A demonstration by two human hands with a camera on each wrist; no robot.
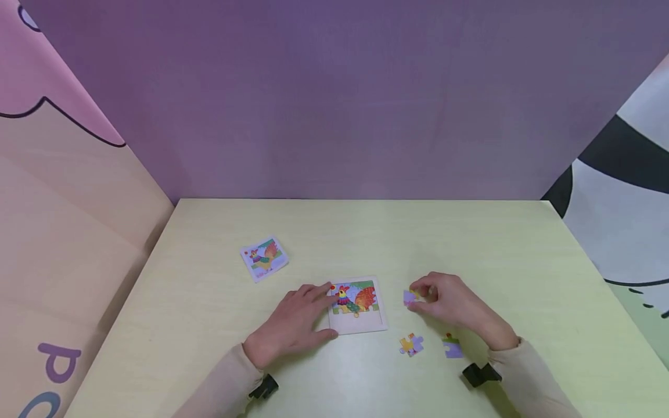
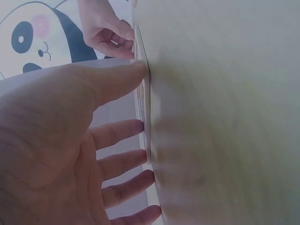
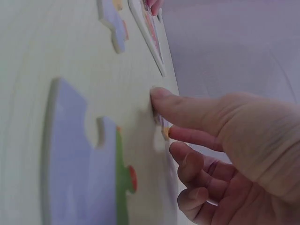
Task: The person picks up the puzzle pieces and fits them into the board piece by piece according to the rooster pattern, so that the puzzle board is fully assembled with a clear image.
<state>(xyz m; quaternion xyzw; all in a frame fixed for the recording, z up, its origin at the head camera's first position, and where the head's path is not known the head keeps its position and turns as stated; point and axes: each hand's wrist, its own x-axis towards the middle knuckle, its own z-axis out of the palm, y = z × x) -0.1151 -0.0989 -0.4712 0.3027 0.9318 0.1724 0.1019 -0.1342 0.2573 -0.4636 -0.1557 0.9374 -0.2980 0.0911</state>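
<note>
A square jigsaw puzzle tray (image 1: 360,325) lies on the table, its upper part filled with a rooster picture and its lower strip bare. My left hand (image 1: 298,325) rests at the tray's left side, fingers spread and straight, with the index fingertip over the picture and the thumb (image 2: 122,82) at the near corner. To the right of the tray, my right hand (image 1: 444,299) pinches a lilac puzzle piece (image 1: 409,298) between thumb and index finger, low over the table. In the right wrist view, the thumb (image 3: 187,108) hides most of that piece.
Two loose pieces lie nearer me: a yellow and lilac piece (image 1: 411,345) and a lilac and green piece (image 1: 452,347) beneath the right wrist. A small rooster picture card (image 1: 264,258) lies at the far left of the table (image 1: 209,232). A purple wall (image 1: 355,104) borders the back.
</note>
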